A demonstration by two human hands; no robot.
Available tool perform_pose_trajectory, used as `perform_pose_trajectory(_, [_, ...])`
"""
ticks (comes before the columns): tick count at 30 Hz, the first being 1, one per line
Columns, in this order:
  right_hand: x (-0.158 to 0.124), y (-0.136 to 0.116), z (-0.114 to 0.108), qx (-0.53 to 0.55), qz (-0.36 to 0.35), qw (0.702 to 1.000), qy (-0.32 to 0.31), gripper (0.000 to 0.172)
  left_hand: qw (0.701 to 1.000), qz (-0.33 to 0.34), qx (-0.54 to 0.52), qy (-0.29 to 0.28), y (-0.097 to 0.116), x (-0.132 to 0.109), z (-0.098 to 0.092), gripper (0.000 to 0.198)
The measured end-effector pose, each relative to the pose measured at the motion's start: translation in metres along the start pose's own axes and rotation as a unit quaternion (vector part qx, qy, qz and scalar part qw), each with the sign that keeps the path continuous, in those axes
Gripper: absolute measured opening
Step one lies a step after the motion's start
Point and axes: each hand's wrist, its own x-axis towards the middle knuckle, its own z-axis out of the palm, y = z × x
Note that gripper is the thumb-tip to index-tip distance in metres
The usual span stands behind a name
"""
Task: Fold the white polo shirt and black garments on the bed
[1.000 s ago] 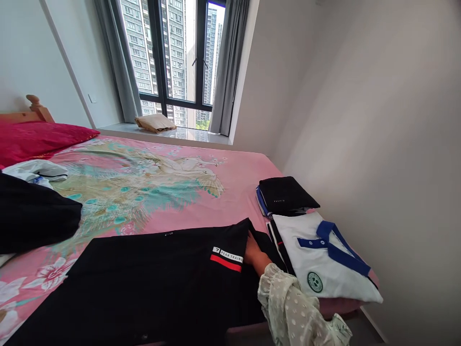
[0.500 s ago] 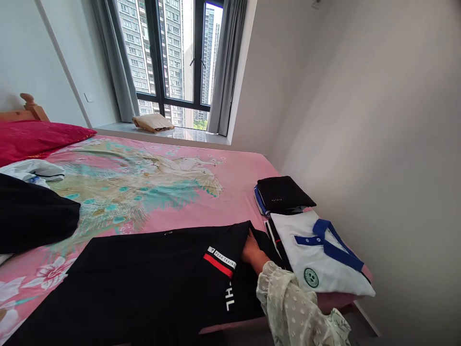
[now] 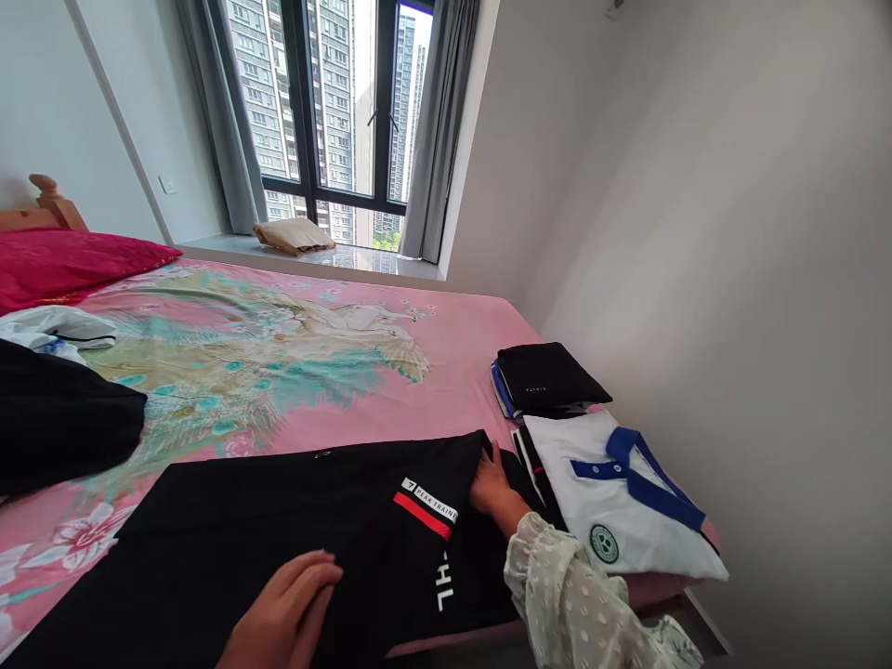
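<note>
A black garment [image 3: 229, 539] lies spread over the near edge of the bed, its right part folded over. It bears a white "PEAK TRAIN…" label, a red stripe and white letters. My right hand [image 3: 491, 483] is at the fold near its upper right corner, gripping the cloth, with some fingers hidden under it. Over the garment's lower middle is my left hand [image 3: 285, 609], fingers stretched out close together and holding nothing. Beside my right forearm lies a folded white polo shirt [image 3: 571, 506] with a blue collar and a round green badge.
Behind the polo is a stack of folded clothes with a black one [image 3: 554, 376] on top. Another black garment [image 3: 62, 418] and a white cloth [image 3: 56, 325] lie at the left, near a red pillow [image 3: 76, 265]. A wall [image 3: 767, 279] borders the right.
My left hand has come into view from below, over the black garment. My right hand stays at the fold, with one finger now showing raised above the cloth.
</note>
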Motion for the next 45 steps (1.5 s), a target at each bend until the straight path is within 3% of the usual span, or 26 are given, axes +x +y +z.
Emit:
perform_pose_trajectory(4, [0.002, -0.002, -0.001, -0.007, 0.027, 1.0, -0.012, 0.057, 0.992, 0.107, 0.028, -0.062, 0.042, 0.087, 0.053, 0.04])
perform_pose_trajectory(8, [0.004, 0.015, -0.004, -0.008, 0.12, 0.993, 0.002, 0.06, 0.984, 0.083, 0.121, -0.104, 0.041, 0.129, 0.093, 0.044])
perform_pose_trajectory(12, [0.005, 0.028, -0.02, -0.009, 0.258, 0.963, 0.075, 0.056, 0.979, 0.074, 0.168, -0.085, 0.022, 0.128, 0.113, 0.054])
perform_pose_trajectory(14, [0.008, 0.015, -0.029, 0.003, 0.259, 0.957, 0.127, 0.054, 0.978, 0.08, 0.182, -0.069, 0.018, 0.126, 0.118, 0.056])
perform_pose_trajectory(17, [0.019, -0.029, -0.03, 0.057, 0.086, 0.978, 0.182, 0.053, 0.975, 0.078, 0.199, -0.059, 0.018, 0.127, 0.122, 0.057])
perform_pose_trajectory(19, [0.029, -0.053, -0.019, 0.094, -0.031, 0.985, 0.144, 0.055, 0.974, 0.076, 0.206, -0.064, 0.019, 0.128, 0.123, 0.056])
perform_pose_trajectory(20, [0.034, -0.059, -0.012, 0.105, -0.048, 0.987, 0.109, 0.056, 0.973, 0.076, 0.208, -0.067, 0.019, 0.129, 0.124, 0.056])
perform_pose_trajectory(23, [0.044, -0.043, 0.008, 0.088, 0.064, 0.994, 0.029, 0.063, 0.973, 0.074, 0.207, -0.073, 0.019, 0.128, 0.123, 0.056])
perform_pose_trajectory(26, [0.048, -0.007, 0.016, 0.052, 0.178, 0.982, 0.023, 0.068, 0.976, 0.07, 0.192, -0.071, 0.018, 0.126, 0.122, 0.056])
perform_pose_trajectory(29, [0.048, 0.01, 0.012, 0.042, 0.195, 0.98, 0.016, 0.066, 0.984, 0.067, 0.153, -0.069, 0.02, 0.129, 0.121, 0.055])
perform_pose_trajectory(33, [0.038, -0.005, 0.005, 0.029, 0.205, 0.978, 0.032, 0.065, 0.998, 0.018, 0.002, -0.062, 0.025, 0.129, 0.102, 0.059])
perform_pose_trajectory(36, [0.023, -0.02, 0.007, 0.036, 0.171, 0.983, 0.059, 0.063, 0.984, -0.038, -0.17, 0.027, 0.024, 0.102, 0.07, 0.05])
perform_pose_trajectory(38, [0.01, -0.024, 0.013, 0.056, 0.141, 0.987, 0.048, 0.062, 0.968, -0.06, -0.231, 0.084, 0.015, 0.063, 0.046, 0.041])
perform_pose_trajectory(42, [-0.007, -0.025, 0.027, 0.078, 0.109, 0.991, 0.005, 0.059, 0.957, -0.166, -0.171, 0.165, -0.036, -0.041, 0.017, 0.037])
perform_pose_trajectory(45, [-0.011, -0.025, 0.033, 0.08, 0.111, 0.991, 0.006, 0.059, 0.953, -0.251, -0.082, 0.149, -0.087, -0.113, 0.012, 0.048])
